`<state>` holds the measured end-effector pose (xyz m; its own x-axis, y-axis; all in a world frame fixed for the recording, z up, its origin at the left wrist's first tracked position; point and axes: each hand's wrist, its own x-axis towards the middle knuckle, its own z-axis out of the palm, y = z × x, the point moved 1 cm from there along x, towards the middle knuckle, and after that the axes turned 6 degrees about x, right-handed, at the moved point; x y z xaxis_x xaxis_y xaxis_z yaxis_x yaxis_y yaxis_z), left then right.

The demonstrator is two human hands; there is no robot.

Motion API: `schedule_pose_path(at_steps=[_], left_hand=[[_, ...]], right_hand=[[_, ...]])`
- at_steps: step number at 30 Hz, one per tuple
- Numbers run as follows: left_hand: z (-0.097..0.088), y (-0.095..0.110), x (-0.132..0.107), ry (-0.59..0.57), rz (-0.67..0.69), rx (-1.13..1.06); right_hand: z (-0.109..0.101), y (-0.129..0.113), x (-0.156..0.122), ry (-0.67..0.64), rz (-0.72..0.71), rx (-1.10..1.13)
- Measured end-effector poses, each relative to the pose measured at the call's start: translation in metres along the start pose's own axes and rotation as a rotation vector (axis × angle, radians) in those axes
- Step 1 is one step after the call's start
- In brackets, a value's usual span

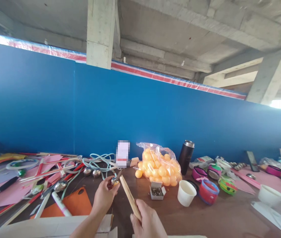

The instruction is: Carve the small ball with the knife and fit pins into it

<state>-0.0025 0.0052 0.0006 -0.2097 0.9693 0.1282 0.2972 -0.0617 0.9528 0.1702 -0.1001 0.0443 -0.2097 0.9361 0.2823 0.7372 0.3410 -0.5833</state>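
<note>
Okay, left hand is pinching a small shiny ball between thumb and fingers, fingertips partly hiding it. A dark pointed piece is sticking up right next to it; can't tell whether it's in the grip too. Right hand is gripping a wooden stick by its lower end, the stick slanting up and left, top end sitting just beside the ball. They're looking apart, but contact isn't certain from this angle. Both hands are working over the front-middle of the counter.

Step in hand is likely pairing stick and ball, one per hand. Next move is probably calling for a steady left pinch (ball is looking slick) and the right lining up the stick's end.

Farther out: a box of small metal bits is standing right of the stick, paper cup beyond it. Behind, a clear bag is bulging with orange balls, black bottle standing to its right. Leftward, pale tubing is lying tangled near two silver balls; an orange sheet is lying closer in.
</note>
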Motion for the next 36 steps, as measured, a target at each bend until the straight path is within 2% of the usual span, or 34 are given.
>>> schedule_pose_path(at_steps=[9, 18, 28, 36], left_hand=[[-0.001, 0.003, -0.001, 0.013, 0.025, 0.009], [0.000, 0.005, -0.002, 0.019, -0.007, -0.007], [0.000, 0.004, -0.001, 0.025, 0.033, 0.034], [0.001, 0.000, 0.001, 0.030, 0.048, 0.023]], right_hand=[[0.001, -0.001, 0.001, 0.008, -0.016, 0.001], [0.000, 0.001, 0.001, -0.001, 0.002, -0.007], [0.013, 0.010, 0.001, 0.055, -0.030, -0.001], [0.013, 0.013, 0.004, 0.019, -0.019, -0.007]])
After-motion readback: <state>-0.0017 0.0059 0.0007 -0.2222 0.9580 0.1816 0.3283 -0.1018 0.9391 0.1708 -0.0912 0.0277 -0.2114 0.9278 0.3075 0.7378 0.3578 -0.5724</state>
